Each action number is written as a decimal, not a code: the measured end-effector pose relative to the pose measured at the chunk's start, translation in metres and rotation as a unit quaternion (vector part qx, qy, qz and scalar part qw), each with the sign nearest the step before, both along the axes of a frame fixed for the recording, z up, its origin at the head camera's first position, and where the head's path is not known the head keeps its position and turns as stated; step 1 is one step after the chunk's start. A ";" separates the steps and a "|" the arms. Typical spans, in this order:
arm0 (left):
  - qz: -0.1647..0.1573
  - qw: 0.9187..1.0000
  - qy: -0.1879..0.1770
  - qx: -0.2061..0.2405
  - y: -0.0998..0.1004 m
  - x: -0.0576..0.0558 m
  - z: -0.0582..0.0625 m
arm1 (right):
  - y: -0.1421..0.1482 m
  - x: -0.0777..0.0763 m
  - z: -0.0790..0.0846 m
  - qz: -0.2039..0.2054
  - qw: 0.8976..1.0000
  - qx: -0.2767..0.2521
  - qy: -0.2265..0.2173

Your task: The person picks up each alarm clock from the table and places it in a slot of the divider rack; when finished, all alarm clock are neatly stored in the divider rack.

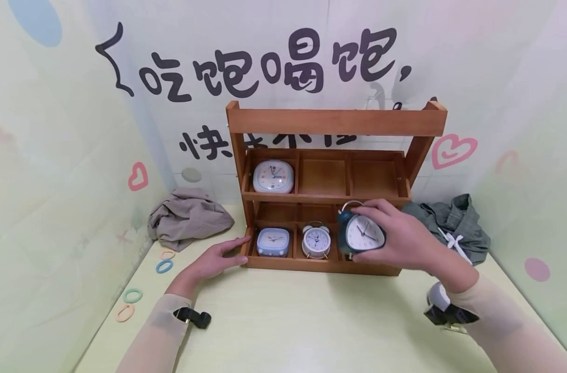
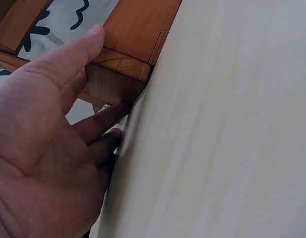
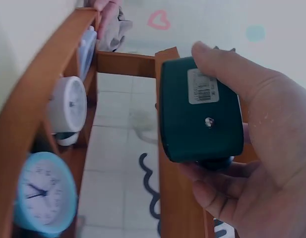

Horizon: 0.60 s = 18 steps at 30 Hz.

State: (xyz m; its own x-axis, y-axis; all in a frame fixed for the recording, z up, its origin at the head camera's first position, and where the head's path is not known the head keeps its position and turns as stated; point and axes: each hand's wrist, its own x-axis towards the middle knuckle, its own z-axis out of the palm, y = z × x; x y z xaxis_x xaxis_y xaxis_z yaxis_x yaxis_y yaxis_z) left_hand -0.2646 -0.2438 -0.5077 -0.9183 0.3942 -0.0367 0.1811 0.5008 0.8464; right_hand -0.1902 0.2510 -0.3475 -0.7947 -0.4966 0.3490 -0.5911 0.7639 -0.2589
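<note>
My right hand [image 1: 395, 235] grips a dark green alarm clock [image 1: 364, 233] with a white face, holding it in front of the lower right compartment. Its green underside with a label shows in the right wrist view. My left hand [image 1: 215, 261] holds the lower left corner of the wooden shelf [image 1: 334, 122], thumb on the front and fingers round the side. In the lower row sit a blue clock [image 1: 273, 242] and a white twin-bell clock [image 1: 316, 241]. A round light-blue clock [image 3: 46, 193] stands beyond them in the right wrist view. Upper left holds a white clock [image 1: 273, 176].
A taupe cloth [image 1: 187, 217] lies left of the shelf, a dark grey cloth [image 1: 455, 228] to its right. Several coloured rings [image 1: 132, 296] lie along the table's left side. A white rounded object [image 1: 437, 296] is partly hidden by my right forearm.
</note>
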 end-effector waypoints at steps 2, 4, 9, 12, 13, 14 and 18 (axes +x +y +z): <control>0.003 1.000 -0.002 -0.001 0.000 0.000 0.000 | -0.006 -0.008 0.010 -0.003 1.000 -0.006 0.005; 0.006 1.000 -0.003 -0.005 0.000 0.000 0.000 | -0.013 -0.017 0.018 -0.005 1.000 -0.011 0.013; 0.005 1.000 -0.005 0.000 -0.002 0.003 0.000 | -0.032 -0.040 0.032 -0.020 0.999 -0.018 0.044; 0.002 1.000 -0.002 0.001 -0.002 0.003 0.000 | -0.040 -0.053 0.040 -0.025 0.998 -0.022 0.054; 0.000 1.000 0.000 0.001 -0.002 0.003 0.000 | -0.042 -0.058 0.042 -0.027 0.998 -0.023 0.054; -0.001 1.000 0.003 -0.001 -0.002 0.004 0.000 | -0.044 -0.062 0.044 -0.029 0.998 -0.024 0.054; -0.004 1.000 0.006 -0.005 -0.001 0.004 0.001 | -0.050 -0.077 0.051 -0.038 0.998 -0.028 0.052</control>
